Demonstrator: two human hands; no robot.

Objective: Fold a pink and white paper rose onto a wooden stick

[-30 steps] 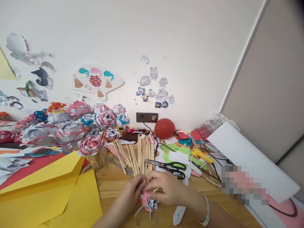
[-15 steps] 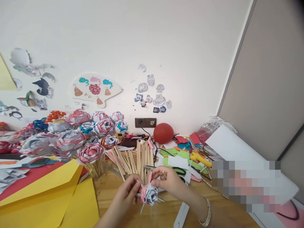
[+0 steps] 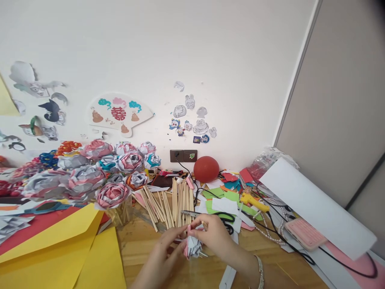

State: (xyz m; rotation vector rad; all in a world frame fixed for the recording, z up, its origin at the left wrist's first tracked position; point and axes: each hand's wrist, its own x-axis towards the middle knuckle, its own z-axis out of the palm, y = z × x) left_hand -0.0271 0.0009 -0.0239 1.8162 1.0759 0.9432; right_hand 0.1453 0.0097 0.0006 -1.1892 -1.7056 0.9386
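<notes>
A small folded paper flower (image 3: 194, 247), pale blue-grey with pink on its left side, is between my hands just above the table. My left hand (image 3: 165, 253) grips its pink left side, with the fingers partly hidden behind it. My right hand (image 3: 212, 233) is closed at the top of the flower, pinching a pink paper piece (image 3: 189, 230) that sticks up there. A pale stick-like tip (image 3: 205, 223) shows among the right fingers; the rest of it is hidden. Just behind the hands lie black-handled scissors (image 3: 224, 216) and several wooden sticks (image 3: 182, 200).
Finished paper flowers (image 3: 112, 194) stand in a container at the left, behind yellow paper (image 3: 45, 253). A red balloon (image 3: 206, 169) rests by the wall. A yellow glue gun (image 3: 254, 202), cables, green paper scraps (image 3: 213, 193) and a pink power bank (image 3: 305, 233) lie right.
My left hand has moved right and closer in against the flower, its fingers now on the pink side. The right hand has shifted slightly right and down, and the view has turned a little.
</notes>
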